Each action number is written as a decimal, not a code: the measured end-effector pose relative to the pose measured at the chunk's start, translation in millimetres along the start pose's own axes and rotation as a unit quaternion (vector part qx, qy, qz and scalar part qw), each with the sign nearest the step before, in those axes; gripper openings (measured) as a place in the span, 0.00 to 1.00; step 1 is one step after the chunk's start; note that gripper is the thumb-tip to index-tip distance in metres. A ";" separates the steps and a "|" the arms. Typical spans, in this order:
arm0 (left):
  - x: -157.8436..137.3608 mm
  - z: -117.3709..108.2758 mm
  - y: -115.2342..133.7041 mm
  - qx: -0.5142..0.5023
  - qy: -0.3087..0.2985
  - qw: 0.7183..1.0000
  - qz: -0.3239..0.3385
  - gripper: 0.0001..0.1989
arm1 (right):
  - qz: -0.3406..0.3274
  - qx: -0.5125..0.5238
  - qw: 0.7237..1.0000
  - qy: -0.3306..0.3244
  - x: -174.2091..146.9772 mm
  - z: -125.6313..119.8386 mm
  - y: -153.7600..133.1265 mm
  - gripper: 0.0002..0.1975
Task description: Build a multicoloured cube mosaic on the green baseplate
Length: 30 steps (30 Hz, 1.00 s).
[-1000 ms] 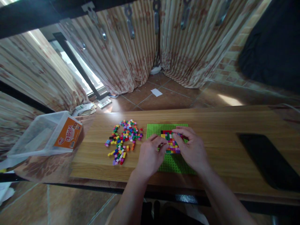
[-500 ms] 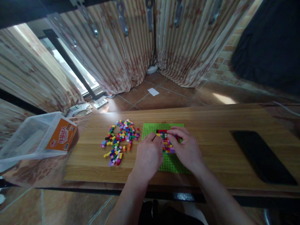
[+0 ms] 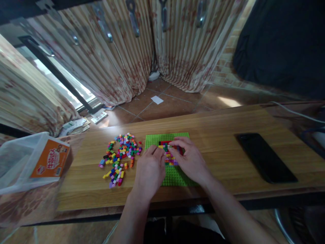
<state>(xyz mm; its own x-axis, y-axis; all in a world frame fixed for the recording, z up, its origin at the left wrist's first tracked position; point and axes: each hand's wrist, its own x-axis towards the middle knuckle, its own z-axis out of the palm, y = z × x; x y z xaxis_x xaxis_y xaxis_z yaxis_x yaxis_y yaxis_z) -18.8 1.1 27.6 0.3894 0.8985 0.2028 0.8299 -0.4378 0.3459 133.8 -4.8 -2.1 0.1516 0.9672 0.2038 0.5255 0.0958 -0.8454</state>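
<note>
A green studded baseplate (image 3: 175, 178) lies on the wooden table, partly covered by both hands. On it sits a block of small coloured toy bricks (image 3: 169, 158), with a red row (image 3: 166, 142) along its far side. My left hand (image 3: 151, 167) rests over the baseplate's left part, its curled fingertips at the left edge of the brick block. My right hand (image 3: 190, 159) reaches over the block from the right, thumb and forefinger close together at its upper part. Whatever either set of fingertips holds is too small or hidden to make out.
Loose toy bricks (image 3: 124, 149) lie in a scattered pile left of the baseplate. A clear plastic bin with an orange label (image 3: 50, 157) stands at the far left. On the right lies a black phone-like slab (image 3: 265, 157). A white cable (image 3: 294, 110) runs behind it.
The camera view has swung to the right, so the table and its objects sit further left in the picture. Both hands stay at the brick block in nearly the same pose.
</note>
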 end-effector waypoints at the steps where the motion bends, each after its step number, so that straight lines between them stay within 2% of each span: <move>1: 0.1 0.2 0.4 -0.001 0.001 1.000 -0.001 0.07 | 0.002 -0.002 1.000 -0.004 -0.4 0.0 -0.6 0.09; 9: -0.9 3.0 -0.5 -0.055 -0.006 0.998 -0.010 0.07 | 0.017 -0.013 1.000 -0.017 -2.2 0.7 -1.6 0.11; 16: -4.1 6.5 -10.4 -0.129 0.015 0.991 0.005 0.06 | 0.018 -0.027 0.999 -0.004 -1.9 4.5 -4.5 0.11; 25: -7.6 6.6 -8.6 -0.179 0.024 0.984 -0.002 0.08 | 0.028 -0.041 0.999 0.006 -0.4 6.7 -6.8 0.10; 30: -8.4 7.7 -9.0 -0.199 0.037 0.979 0.001 0.10 | 0.023 -0.032 0.999 -0.008 -0.6 5.9 -3.5 0.11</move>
<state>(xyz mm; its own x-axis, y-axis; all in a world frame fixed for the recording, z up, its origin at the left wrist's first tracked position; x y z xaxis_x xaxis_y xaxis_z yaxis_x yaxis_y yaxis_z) -26.4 -2.3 15.7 0.3485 0.8994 0.2639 0.6024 -0.4306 0.6721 126.9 -4.3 -2.1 0.1633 0.9742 0.1561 0.5711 0.0357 -0.8201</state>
